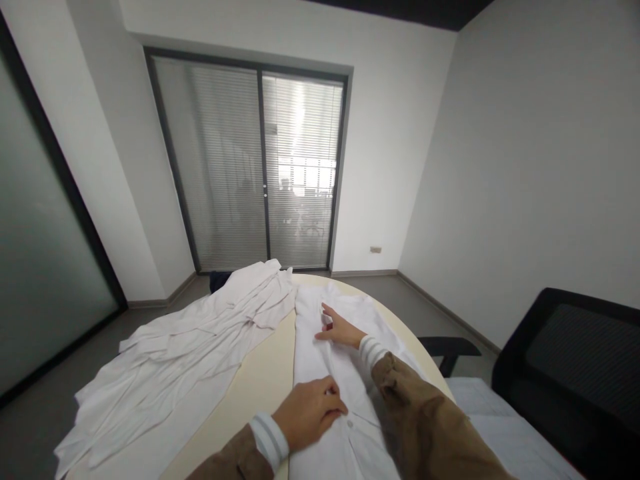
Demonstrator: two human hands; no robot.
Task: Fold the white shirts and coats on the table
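Note:
A white shirt (pixel 313 360) lies lengthwise on the round cream table (pixel 270 347), with a small button (pixel 350 423) showing near its lower part. My left hand (pixel 311 408) rests on the shirt just left of that button, its fingers curled together on the cloth. Farther up the same shirt is my right hand (pixel 343 328); its thumb and index finger are apart and no cloth is visibly gripped between them. Another white garment (pixel 200 353), loose and wrinkled, spreads over the left side of the table.
A black office chair (pixel 575 373) stands at the right, its armrest (pixel 450 347) close to the table edge. White cloth (pixel 505 420) lies beside it, below the table's right side. Beyond the table is a glass partition with blinds (pixel 225 173).

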